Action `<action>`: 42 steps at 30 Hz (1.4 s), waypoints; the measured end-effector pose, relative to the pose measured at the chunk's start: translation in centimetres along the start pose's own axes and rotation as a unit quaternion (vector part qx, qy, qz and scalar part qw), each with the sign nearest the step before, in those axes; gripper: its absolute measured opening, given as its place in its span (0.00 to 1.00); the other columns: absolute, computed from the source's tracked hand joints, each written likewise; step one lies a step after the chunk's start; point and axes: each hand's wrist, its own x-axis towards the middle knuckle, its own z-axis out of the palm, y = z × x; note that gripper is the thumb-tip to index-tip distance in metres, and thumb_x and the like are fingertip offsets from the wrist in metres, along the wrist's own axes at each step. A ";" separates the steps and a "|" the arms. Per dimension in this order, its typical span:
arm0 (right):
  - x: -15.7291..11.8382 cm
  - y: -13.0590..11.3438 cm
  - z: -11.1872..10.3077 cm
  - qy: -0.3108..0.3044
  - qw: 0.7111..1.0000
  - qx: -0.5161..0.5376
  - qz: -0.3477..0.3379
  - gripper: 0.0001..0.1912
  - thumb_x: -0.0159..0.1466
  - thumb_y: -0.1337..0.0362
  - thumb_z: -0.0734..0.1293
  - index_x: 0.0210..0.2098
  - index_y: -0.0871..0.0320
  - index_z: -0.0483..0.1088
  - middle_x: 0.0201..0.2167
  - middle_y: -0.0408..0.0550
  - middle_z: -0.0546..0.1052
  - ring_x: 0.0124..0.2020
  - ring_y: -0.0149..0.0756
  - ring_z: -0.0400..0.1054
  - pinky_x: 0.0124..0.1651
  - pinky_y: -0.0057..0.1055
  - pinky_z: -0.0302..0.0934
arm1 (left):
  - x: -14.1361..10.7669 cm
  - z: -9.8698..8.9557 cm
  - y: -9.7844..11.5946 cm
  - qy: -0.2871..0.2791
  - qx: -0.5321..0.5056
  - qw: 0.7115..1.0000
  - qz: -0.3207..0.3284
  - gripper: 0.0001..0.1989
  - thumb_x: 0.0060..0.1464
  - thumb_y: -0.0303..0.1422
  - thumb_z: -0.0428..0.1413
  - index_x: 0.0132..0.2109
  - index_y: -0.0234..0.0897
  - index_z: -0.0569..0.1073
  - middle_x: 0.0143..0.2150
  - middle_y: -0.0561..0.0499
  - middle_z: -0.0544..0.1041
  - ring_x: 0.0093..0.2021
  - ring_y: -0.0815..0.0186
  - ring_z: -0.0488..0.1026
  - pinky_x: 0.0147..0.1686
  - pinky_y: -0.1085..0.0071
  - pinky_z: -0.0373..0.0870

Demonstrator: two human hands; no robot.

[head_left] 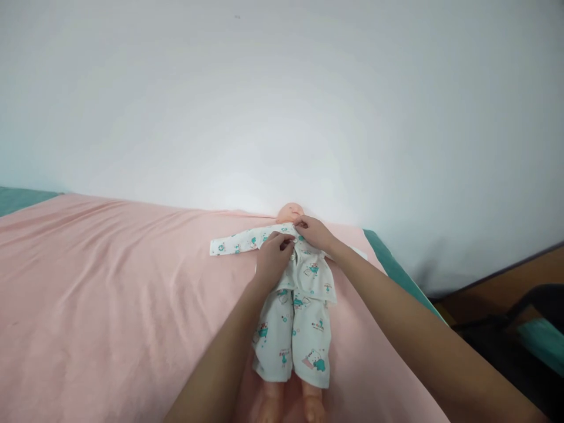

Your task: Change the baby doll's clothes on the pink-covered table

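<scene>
A baby doll lies on its back, its head near the wall and its bare feet toward me. It wears a white patterned long-sleeved top and matching trousers. My left hand is closed on the front edge of the top at the chest, fingers pinched together. Just below the doll's chin, my right hand pinches the top near the collar. The top's lower front hangs slightly apart over the trousers. One sleeve stretches out to the left; the other is partly hidden behind my right forearm.
A pink sheet with wrinkles covers the bed, with green fabric showing at its far left and right edges. A pale wall rises behind. At the lower right are a brown wooden panel and dark objects.
</scene>
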 end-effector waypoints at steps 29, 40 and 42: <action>-1.1 0.4 2.4 0.133 0.978 0.158 0.029 0.14 0.60 0.63 0.61 0.40 0.54 0.76 0.37 0.43 0.79 0.37 0.33 0.70 0.42 0.30 0.62 | 7.4 0.8 -0.8 -0.067 0.148 0.985 -0.050 0.12 0.56 0.38 0.53 0.37 0.40 0.80 0.38 0.47 0.81 0.42 0.60 0.75 0.44 0.67 0.67; -1.8 0.6 2.5 0.158 0.944 0.285 0.055 0.09 0.55 0.65 0.66 0.36 0.55 0.74 0.34 0.42 0.78 0.35 0.32 0.71 0.42 0.31 0.64 | 7.4 1.0 -0.7 -0.044 0.067 0.994 -0.080 0.10 0.47 0.29 0.56 0.39 0.41 0.77 0.34 0.53 0.80 0.37 0.65 0.75 0.38 0.71 0.68; -2.0 0.6 2.3 0.155 0.942 0.292 0.059 0.09 0.55 0.64 0.66 0.36 0.55 0.74 0.34 0.42 0.78 0.35 0.32 0.70 0.42 0.31 0.64 | 7.3 0.9 -0.7 -0.035 0.030 0.995 -0.091 0.10 0.47 0.30 0.57 0.39 0.40 0.77 0.34 0.53 0.80 0.36 0.65 0.75 0.37 0.71 0.68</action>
